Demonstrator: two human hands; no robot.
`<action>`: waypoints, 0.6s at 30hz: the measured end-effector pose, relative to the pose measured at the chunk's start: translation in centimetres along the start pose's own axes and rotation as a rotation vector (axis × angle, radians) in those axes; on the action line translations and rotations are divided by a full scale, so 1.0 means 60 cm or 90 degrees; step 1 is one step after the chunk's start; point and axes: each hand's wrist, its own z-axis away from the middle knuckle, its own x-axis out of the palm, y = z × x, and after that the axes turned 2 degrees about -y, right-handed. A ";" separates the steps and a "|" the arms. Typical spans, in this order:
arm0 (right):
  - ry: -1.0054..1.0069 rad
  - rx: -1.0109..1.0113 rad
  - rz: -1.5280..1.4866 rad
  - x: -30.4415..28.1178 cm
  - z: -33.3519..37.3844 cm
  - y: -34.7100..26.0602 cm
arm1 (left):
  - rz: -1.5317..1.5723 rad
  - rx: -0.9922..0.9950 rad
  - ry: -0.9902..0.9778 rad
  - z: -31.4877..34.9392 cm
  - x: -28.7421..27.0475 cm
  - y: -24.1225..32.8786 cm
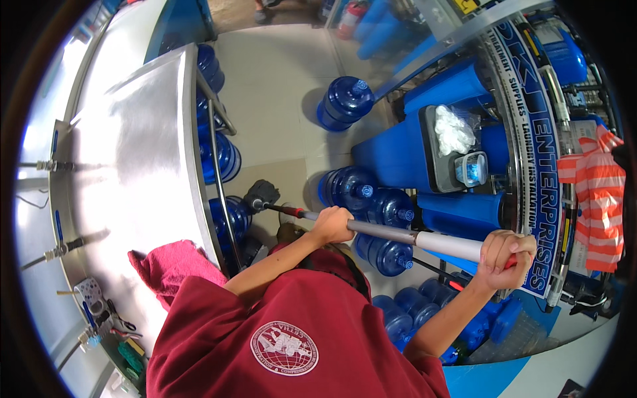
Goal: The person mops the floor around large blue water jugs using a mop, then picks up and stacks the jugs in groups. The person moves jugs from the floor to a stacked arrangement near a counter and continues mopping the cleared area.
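Both my hands are closed around a long grey mop [391, 232] with red parts on its handle and a dark grey head. My left hand [333, 225] wraps the pole near its middle. At the thick pale end of the handle, my right hand [507, 259] grips the top, where a bit of red shows. The mop's dark head [262, 194] is low on the left, beside a blue water jug [232, 215] under the steel counter. Below the pole, close to my left hand, several blue water jugs [348, 188] stand on the floor.
A steel counter [142, 146] with a maroon cloth [178, 268] runs along my left. One jug [346, 103] stands apart on the tiled floor [265, 86]. On the right are blue bins, a dark tray [444, 178] and a striped orange bag [597, 199]. A person's foot [261, 16] shows at the far edge.
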 end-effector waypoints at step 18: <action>-0.183 -0.077 0.320 0.218 0.011 0.075 | -0.008 0.234 0.124 -0.186 -0.053 -0.040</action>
